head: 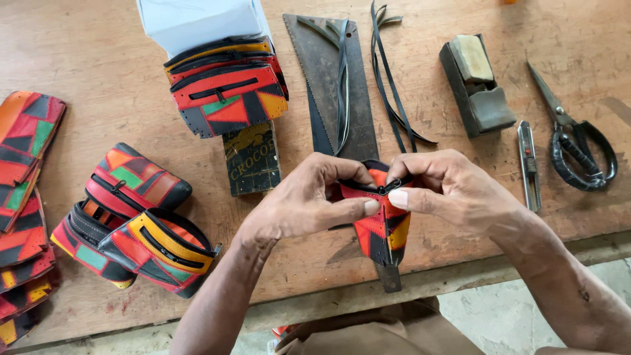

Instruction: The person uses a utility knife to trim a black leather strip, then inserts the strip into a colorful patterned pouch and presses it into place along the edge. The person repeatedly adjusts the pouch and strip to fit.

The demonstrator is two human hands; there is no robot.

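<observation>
Between the two hands, near the front edge of the wooden table (98, 59), sits one small patchwork pouch (381, 227) in red, orange, yellow and black. The left hand (305, 197) has its fingers curled shut around the pouch's left upper edge, thumb pressed along the front. The right hand (447, 187) is likewise closed on the right upper edge, thumb tip meeting the left thumb, with the black zipper (382, 189) running between the two sets of fingers. The pouch hangs down from the hands over the table edge.

Left of the left hand lie three more finished pouches in a cluster (135, 220), touching one another. Further left, at the table's side, is a stack of flat patchwork pieces (23, 197); their number cannot be told. Beyond the left hand stands a row of pouches (227, 85), about four, leaning against a white box (197, 20), with one dark printed card (252, 158) below them.

Straight beyond the hands lies one dark wedge-shaped sheet (358, 85) with a few thin black strips (391, 98) on and beside it. Beyond the right hand are one grey block tool (476, 85), one utility knife (528, 164) and one pair of scissors (575, 138), set apart from each other.
</observation>
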